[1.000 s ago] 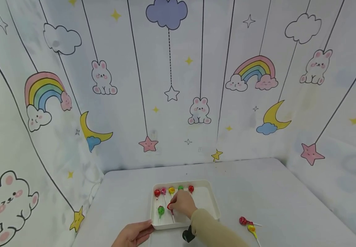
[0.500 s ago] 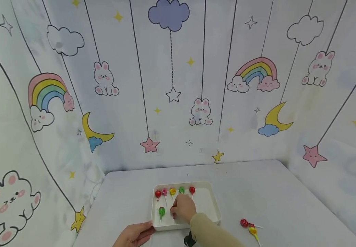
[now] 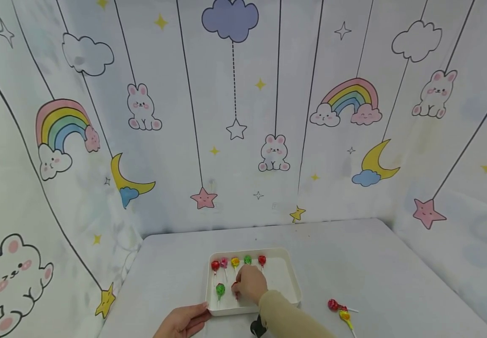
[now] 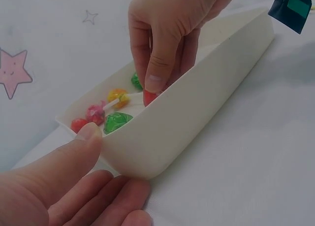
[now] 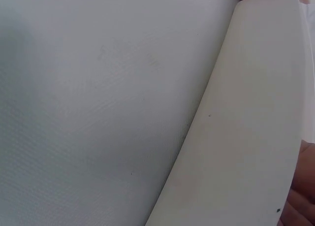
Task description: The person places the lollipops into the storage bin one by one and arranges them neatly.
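A white tray point(image 3: 295, 281) stands on the table with several wrapped lollipops in it. Along its far side lie a red point(image 3: 215, 265), a pink point(image 3: 224, 262), a yellow point(image 3: 235, 262), a green point(image 3: 247, 259) and another red lollipop point(image 3: 262, 259). Nearer the front lies a green lollipop point(image 3: 220, 289). Beside it my right hand point(image 3: 252, 283) pinches a red lollipop point(image 4: 148, 97) low inside the tray; the fingers hide much of it. My left hand point(image 3: 182, 321) grips the tray's near left corner, thumb at the rim and fingers against the outer wall.
On the white table point(image 3: 378, 263), right of the tray, lie a red lollipop point(image 3: 333, 304) and a yellow lollipop point(image 3: 345, 316), touching. A black device point(image 3: 258, 327) sits at my right wrist. A patterned cloth wall point(image 3: 243, 197) rises behind the table.
My right hand has come down slightly over the red lollipop in the front row, covering more of it. My left hand stays at the tray's corner.
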Demonstrator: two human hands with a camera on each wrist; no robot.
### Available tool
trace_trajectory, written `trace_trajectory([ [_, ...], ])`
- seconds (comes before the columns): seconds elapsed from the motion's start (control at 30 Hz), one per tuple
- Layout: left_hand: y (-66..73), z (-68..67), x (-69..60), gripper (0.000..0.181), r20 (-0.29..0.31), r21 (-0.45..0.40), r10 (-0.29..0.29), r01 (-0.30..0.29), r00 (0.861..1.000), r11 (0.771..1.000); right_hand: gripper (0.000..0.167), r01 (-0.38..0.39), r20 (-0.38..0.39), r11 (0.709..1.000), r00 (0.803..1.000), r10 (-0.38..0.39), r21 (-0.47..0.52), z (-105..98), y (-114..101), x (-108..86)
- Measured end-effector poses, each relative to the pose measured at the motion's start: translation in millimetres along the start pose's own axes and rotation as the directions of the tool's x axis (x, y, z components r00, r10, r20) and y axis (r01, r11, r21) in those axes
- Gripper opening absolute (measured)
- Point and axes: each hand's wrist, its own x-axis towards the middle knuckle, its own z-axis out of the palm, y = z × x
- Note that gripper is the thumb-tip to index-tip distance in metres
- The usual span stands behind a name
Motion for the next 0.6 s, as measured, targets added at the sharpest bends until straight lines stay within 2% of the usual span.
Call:
trace_trajectory([
  [0.37, 1.1, 0.6, -0.9, 0.059, 0.01, 0.008, 0.006, -0.006, 1.0, 1.0, 0.018, -0.011, 0.007, 1.0, 1.0, 0.011, -0.004, -7.2, 1.1, 1.3],
  [0.6, 0.5, 0.4, 0.0, 0.06, 0.001, 0.005, -0.001, 0.001, 1.0, 1.0, 0.014, -0.005, 0.018, 0.997, 1.0, 0.003, 0.083, -27.4, 6.1, -3.2],
])
